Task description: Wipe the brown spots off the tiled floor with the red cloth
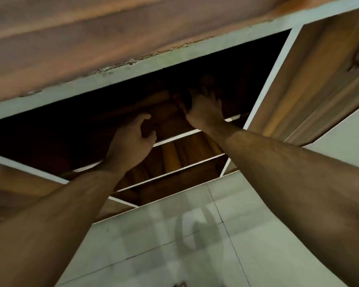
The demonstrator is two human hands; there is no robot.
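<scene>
Both my arms reach into an open, dark cabinet [257, 65] low above the tiled floor [257, 235]. My left hand [133, 141] hovers over the white front edge of a shelf [174, 138], fingers curled and apart, holding nothing. My right hand [203, 108] is deeper inside, with its fingers pressed against something dark in the shadow. A small reddish edge [176, 98] shows just left of that hand; I cannot tell whether it is the red cloth. No brown spots show on the visible tiles.
The cabinet door [311, 79] stands open on the right. A wooden panel with a chipped white edge [133, 65] runs above the opening. Orange-brown rolled shapes [170, 158] lie between the shelves. A small dark mark [181, 284] sits at the bottom edge of the floor.
</scene>
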